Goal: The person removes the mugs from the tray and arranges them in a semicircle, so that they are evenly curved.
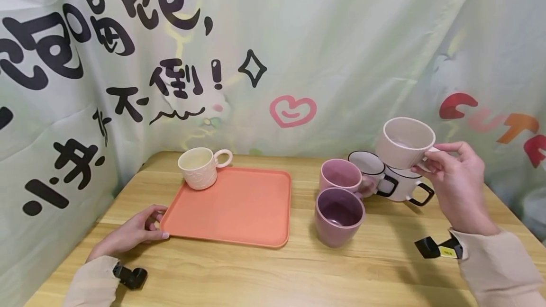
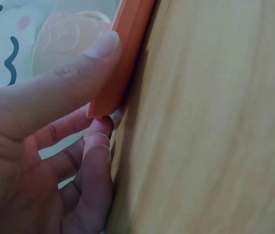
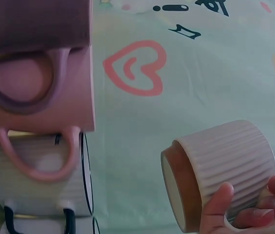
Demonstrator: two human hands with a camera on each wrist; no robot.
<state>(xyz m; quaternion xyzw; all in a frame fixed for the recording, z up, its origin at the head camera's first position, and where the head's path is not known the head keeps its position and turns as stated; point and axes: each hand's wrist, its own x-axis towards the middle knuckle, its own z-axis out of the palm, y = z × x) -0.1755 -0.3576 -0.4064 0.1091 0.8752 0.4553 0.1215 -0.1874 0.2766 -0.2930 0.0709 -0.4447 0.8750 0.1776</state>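
Note:
My right hand pinches a white ribbed mug by its handle and holds it up over the black-handled mugs at the back right. A brown band rings the base of this mug in the right wrist view. At the tray's near left corner, my left hand grips the rim, with the thumb over the edge and the other fingers curled by the corner. The orange tray lies on the table. On its far left corner stands a cream mug with a ring handle, embossed on the side.
Right of the tray stand a purple mug and a pink mug behind it. Two white mugs with black handles, one left and one right, are grouped behind them. A printed cloth hangs behind the wooden table.

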